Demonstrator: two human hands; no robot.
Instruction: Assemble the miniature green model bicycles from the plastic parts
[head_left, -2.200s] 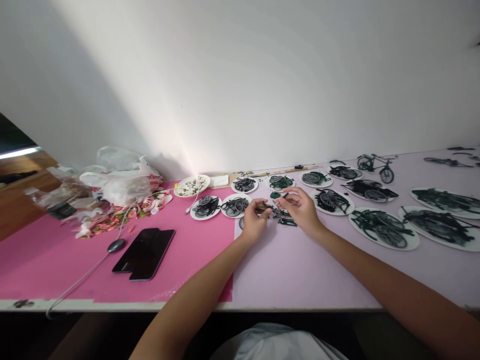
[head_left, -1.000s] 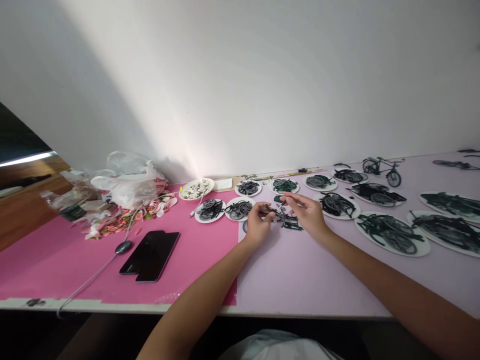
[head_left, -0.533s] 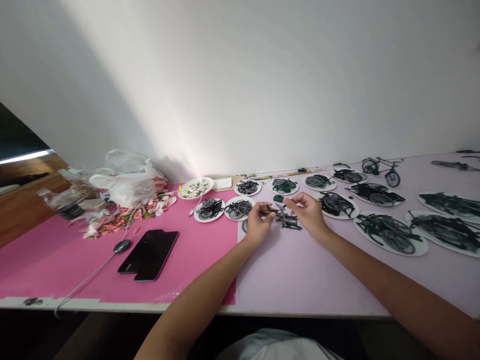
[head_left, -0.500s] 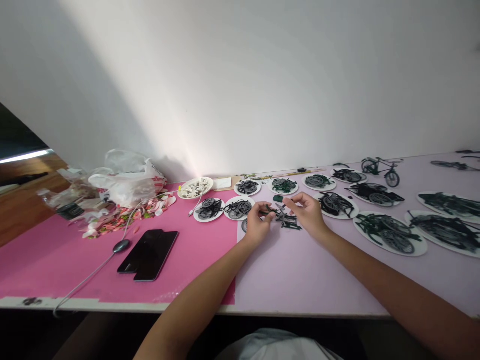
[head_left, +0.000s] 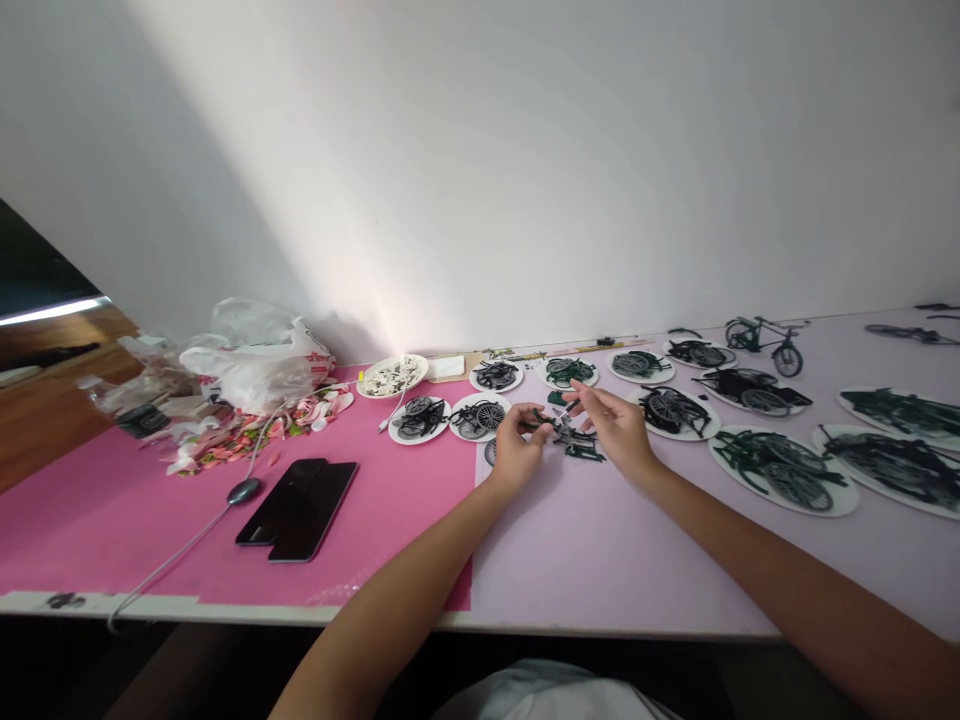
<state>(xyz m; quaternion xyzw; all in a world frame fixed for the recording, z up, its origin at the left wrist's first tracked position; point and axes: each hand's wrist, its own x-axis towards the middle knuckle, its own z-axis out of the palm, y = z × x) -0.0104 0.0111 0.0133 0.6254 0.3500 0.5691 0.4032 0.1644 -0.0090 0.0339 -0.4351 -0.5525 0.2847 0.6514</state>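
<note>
My left hand (head_left: 523, 445) is closed, with thumb and fingers pinching a small dark green model bicycle part (head_left: 538, 417). My right hand (head_left: 611, 425) is closed around what looks like a small screwdriver (head_left: 571, 405). Its thin pale shaft slants down toward the part at my left fingertips; I cannot tell whether they touch. Below and between the hands, loose dark bicycle parts (head_left: 583, 448) lie on the pale purple tabletop. A small dark green block (head_left: 556, 398) sits just beyond them. My left hand partly covers a wheel (head_left: 490, 453).
Several white plates (head_left: 845, 505) with bicycle parts surround my hands. An assembled model bicycle (head_left: 765, 340) stands at back right. Leftward are a bowl of white pieces (head_left: 393, 376), black phones (head_left: 311, 510), a cable with a round device (head_left: 244, 491), petals (head_left: 225, 445) and a plastic bag (head_left: 259, 365).
My right hand has tilted and its fingers have risen slightly, so the screwdriver's pale shaft now shows, pointing to the part in my left hand. The left hand stays nearly still.
</note>
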